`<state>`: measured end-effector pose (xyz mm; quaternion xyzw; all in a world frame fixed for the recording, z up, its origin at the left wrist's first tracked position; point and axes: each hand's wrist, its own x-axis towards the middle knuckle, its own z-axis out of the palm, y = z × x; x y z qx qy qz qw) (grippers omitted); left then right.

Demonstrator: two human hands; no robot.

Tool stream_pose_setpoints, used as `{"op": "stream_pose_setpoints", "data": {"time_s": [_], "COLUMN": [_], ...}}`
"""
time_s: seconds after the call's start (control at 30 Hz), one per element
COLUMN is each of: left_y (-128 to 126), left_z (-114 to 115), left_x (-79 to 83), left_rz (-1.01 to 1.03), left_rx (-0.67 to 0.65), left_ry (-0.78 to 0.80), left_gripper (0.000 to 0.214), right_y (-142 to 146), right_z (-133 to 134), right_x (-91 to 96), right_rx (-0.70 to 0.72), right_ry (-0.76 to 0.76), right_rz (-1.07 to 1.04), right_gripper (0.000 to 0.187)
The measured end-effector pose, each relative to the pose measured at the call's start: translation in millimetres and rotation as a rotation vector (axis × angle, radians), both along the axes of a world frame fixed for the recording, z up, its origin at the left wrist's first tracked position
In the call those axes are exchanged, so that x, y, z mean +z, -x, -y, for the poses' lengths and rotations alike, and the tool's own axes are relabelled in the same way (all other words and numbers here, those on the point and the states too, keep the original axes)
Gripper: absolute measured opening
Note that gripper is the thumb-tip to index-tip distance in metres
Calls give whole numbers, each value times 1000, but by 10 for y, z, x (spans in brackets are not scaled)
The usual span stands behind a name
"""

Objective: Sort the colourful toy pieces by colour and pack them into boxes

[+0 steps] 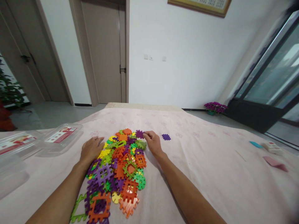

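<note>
A long heap of plastic interlocking building pieces (120,170) in orange, purple, green and yellow lies in front of me. At its far right end my right hand (153,142) pinches a purple square piece (139,134) with notched edges between thumb and fingers. My left hand (92,149) rests against the heap's left side, fingers stretched out, next to yellow pieces (104,153); nothing shows in its grasp. Apart from the heap, a single dark purple notched piece (166,137) lies flat to the right of my right hand.
The pieces lie on a pale pink flowered cloth (198,168). Clear plastic containers with labelled lids (62,135) stand at the left. On the right are a blue item (256,144), a white packet (272,148) and a pink folded piece (275,163).
</note>
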<state>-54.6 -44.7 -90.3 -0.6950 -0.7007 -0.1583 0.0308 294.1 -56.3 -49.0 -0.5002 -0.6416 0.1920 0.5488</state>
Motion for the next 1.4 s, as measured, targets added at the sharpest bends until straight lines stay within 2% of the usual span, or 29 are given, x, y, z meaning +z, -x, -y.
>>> {"op": "stream_pose_setpoints", "data": {"time_s": [0.1, 0.23, 0.33, 0.43, 0.6, 0.7, 0.77, 0.87, 0.97, 1.03, 1.1, 1.17, 1.27, 1.4], "left_y": [2, -10, -14, -15, -30, -39, -39, -33, -24, -22, -21, -21, -17, -3], "left_z": [-3, -1, 2, 8, 29, 38, 39, 35, 35, 37, 40, 39, 30, 13], "left_x": [3, 26, 35, 38, 51, 58, 58, 56, 54, 55, 57, 58, 58, 49], "left_rz": [-3, -1, -1, 0, -21, -34, -40, -29, -8, -3, -5, -8, -5, -8], "left_rx": [0, 11, 18, 20, 27, 33, 32, 28, 17, 14, 14, 16, 18, 12], "left_ry": [9, 18, 20, 28, 18, 12, 8, 3, 5, 6, 6, 9, 25, 39], "left_gripper": [56, 55, 55, 56, 55, 54, 54, 53, 54, 53, 53, 53, 55, 56], "right_y": [-429, -993, -1225, -1300, -1313, -1311, -1271, -1085, -756, -522, -329, -192, -59, 61], "right_z": [-128, -153, -97, -61, -58, -38, -19, 0, 8, 29, 79, 159, 303, 428], "right_x": [-7, -62, -105, -117, -94, -95, -93, -57, 20, 78, 133, 187, 271, 343], "right_rx": [-173, -450, -585, -664, -684, -697, -702, -577, -250, 8, 236, 384, 446, 373], "right_ry": [116, 179, 246, 352, 513, 510, 448, 268, 111, 112, 174, 244, 276, 276], "right_rz": [-72, 23, 119, 262, 398, 417, 410, 359, 253, 195, 208, 304, 535, 738], "right_gripper": [27, 30, 33, 36, 34, 37, 37, 28, 23, 21, 21, 23, 25, 26]}}
